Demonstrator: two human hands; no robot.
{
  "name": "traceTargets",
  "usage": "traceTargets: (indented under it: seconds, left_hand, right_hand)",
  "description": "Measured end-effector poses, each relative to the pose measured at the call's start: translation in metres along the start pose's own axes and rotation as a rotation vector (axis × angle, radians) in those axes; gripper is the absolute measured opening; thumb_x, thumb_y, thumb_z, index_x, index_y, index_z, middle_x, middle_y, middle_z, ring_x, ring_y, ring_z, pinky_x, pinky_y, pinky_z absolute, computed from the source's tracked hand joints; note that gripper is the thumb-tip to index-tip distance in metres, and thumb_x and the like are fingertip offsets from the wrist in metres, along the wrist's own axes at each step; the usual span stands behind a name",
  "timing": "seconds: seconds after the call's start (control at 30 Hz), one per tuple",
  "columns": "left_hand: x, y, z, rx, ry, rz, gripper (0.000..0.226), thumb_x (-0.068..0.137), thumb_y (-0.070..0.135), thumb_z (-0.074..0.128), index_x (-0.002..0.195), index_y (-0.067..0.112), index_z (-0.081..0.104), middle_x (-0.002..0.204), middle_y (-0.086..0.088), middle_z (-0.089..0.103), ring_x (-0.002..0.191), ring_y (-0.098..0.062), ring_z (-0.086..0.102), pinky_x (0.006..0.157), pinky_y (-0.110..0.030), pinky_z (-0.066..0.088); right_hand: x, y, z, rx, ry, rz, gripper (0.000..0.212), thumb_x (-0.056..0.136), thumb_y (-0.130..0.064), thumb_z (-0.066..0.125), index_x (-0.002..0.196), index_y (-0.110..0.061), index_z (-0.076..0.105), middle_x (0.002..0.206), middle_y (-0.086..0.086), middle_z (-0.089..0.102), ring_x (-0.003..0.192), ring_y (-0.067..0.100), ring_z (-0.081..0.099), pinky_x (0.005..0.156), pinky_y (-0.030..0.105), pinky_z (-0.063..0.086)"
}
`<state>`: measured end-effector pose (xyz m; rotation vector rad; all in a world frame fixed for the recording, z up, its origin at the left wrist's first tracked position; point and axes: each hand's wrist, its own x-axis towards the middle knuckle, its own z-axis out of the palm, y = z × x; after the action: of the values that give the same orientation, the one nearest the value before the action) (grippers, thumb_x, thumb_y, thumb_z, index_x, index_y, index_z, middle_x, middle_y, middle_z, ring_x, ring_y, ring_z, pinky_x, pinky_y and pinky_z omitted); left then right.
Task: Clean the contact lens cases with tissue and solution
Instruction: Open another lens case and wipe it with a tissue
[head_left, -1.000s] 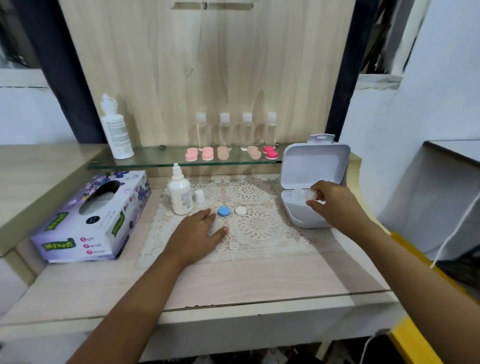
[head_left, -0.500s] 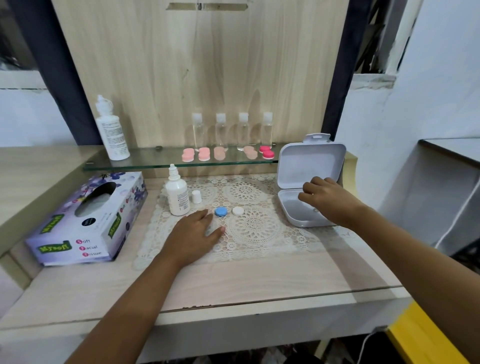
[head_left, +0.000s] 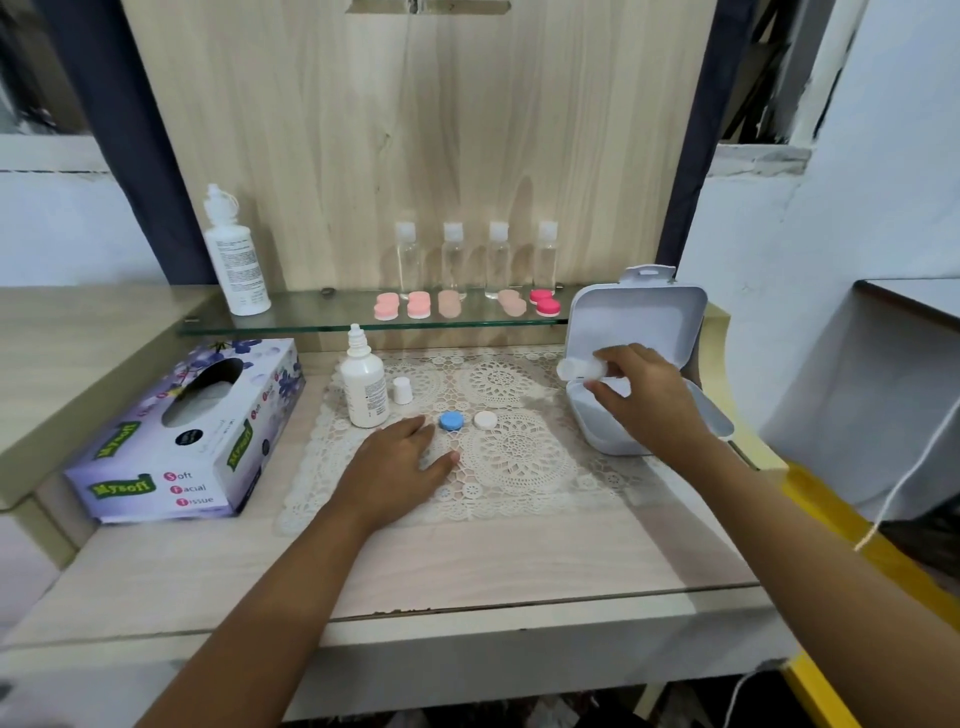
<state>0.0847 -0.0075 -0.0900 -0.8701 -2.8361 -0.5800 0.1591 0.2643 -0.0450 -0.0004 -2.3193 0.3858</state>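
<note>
On the lace mat (head_left: 519, 457), left hand (head_left: 400, 462) lies palm down, fingers straight and slightly spread, thumb out to the right, holding nothing. Its fingertips are just beside the blue cap (head_left: 451, 421). The white cap (head_left: 485, 419) sits just right of the blue one, both flat on the mat. Right hand (head_left: 644, 400) is over the open white box (head_left: 639, 317), fingers curled and pinching a pale lens case (head_left: 576, 369). The case is motion-blurred, so I can't tell any detail; it's held above the box's left edge, in front of the raised lid. The box sits at the mat's right end, lid upright. The solution bottle (head_left: 363, 389) stands upright at back left of the mat, nozzle bare, with its bottle cap (head_left: 402, 389) standing just beside it. Left of the mat, apart from it, is the tissue box (head_left: 182, 431). The glass shelf (head_left: 291, 322) behind carries a tall white bottle (head_left: 234, 254) at left, four clear bottles (head_left: 453, 260) in a row, and pink lens cases (head_left: 418, 305) in front of them.
</note>
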Motion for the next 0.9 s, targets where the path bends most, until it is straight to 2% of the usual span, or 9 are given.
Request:
traceTargets:
  seconds: [0.07,0.17,0.23,0.43,0.5,0.57,0.7,0.83,0.9]
  left_hand:
    - [0.000,0.000,0.000,-0.022,-0.007,-0.007,0.059,0.093,0.049,0.044,0.140,0.014,0.041,0.151,-0.002,0.031,0.139,-0.016,0.026,0.112,-0.028,0.020]
    - [0.002,-0.002,-0.001,-0.060,-0.010,-0.022,0.052,0.094,0.042,0.045,0.139,0.016,0.043,0.151,0.000,0.032,0.139,-0.016,0.027,0.112,-0.028,0.020]
    - [0.004,-0.003,-0.001,-0.099,0.004,-0.031,0.049,0.095,0.037,0.045,0.138,0.015,0.044,0.150,0.000,0.034,0.138,-0.015,0.029,0.111,-0.025,0.021]
    - [0.004,-0.003,-0.001,-0.225,0.088,-0.039,0.039,0.095,0.026,0.049,0.130,0.011,0.052,0.137,-0.002,0.050,0.125,-0.014,0.044,0.096,-0.017,0.028]
    - [0.005,-0.004,0.000,-0.236,0.118,-0.033,0.037,0.095,0.024,0.049,0.128,0.010,0.054,0.134,-0.003,0.053,0.122,-0.015,0.047,0.095,-0.017,0.030]
    - [0.005,-0.005,0.001,-0.254,0.151,-0.027,0.035,0.094,0.022,0.050,0.127,0.010,0.056,0.131,-0.003,0.055,0.120,-0.015,0.049,0.096,-0.018,0.032]
    - [0.002,-0.004,0.001,-0.237,0.294,0.093,0.027,0.093,0.017,0.051,0.116,0.009,0.064,0.114,-0.003,0.063,0.105,-0.017,0.058,0.087,-0.018,0.039]
    - [-0.003,0.001,-0.009,-0.131,0.466,0.246,0.037,0.090,0.029,0.041,0.104,0.010,0.069,0.095,-0.001,0.068,0.089,-0.017,0.063,0.074,-0.027,0.051]
    - [-0.002,0.005,-0.020,-0.127,0.529,0.298,0.033,0.091,0.025,0.043,0.102,0.009,0.069,0.088,-0.001,0.068,0.081,-0.015,0.062,0.070,-0.020,0.049]
  right_hand:
    - [-0.003,-0.020,0.010,0.110,-0.016,0.012,0.027,0.078,-0.013,0.072,0.101,-0.001,0.065,0.085,0.012,0.065,0.078,0.025,0.058,0.070,0.025,0.039]
    - [-0.009,-0.050,0.023,0.237,-0.133,0.081,0.031,0.082,-0.022,0.068,0.109,-0.007,0.064,0.090,0.007,0.065,0.082,0.018,0.058,0.074,0.027,0.047]
    - [-0.014,-0.063,0.033,0.287,-0.217,0.125,0.033,0.083,-0.026,0.067,0.112,-0.009,0.064,0.093,0.005,0.064,0.085,0.015,0.058,0.077,0.023,0.046]
    - [-0.028,-0.075,0.060,0.257,-0.324,0.163,0.027,0.084,-0.029,0.063,0.107,-0.014,0.065,0.098,0.000,0.061,0.087,0.009,0.051,0.069,0.015,0.031]
    - [-0.029,-0.074,0.062,0.231,-0.327,0.137,0.027,0.085,-0.030,0.062,0.107,-0.015,0.065,0.100,0.000,0.061,0.088,0.008,0.048,0.070,0.015,0.028]
    - [-0.030,-0.073,0.063,0.201,-0.339,0.102,0.027,0.085,-0.031,0.062,0.106,-0.014,0.065,0.101,0.002,0.062,0.093,0.014,0.051,0.073,0.017,0.028]
    - [-0.031,-0.071,0.066,0.195,-0.362,0.074,0.025,0.085,-0.031,0.061,0.101,-0.012,0.066,0.096,0.005,0.061,0.096,0.021,0.053,0.075,0.023,0.034]
    - [-0.033,-0.072,0.065,0.189,-0.382,0.051,0.030,0.085,-0.031,0.062,0.108,-0.013,0.064,0.098,0.005,0.059,0.096,0.022,0.051,0.084,0.029,0.040]
    - [-0.033,-0.072,0.064,0.189,-0.389,0.051,0.031,0.085,-0.032,0.062,0.110,-0.013,0.064,0.100,0.005,0.058,0.097,0.022,0.051,0.087,0.031,0.041]
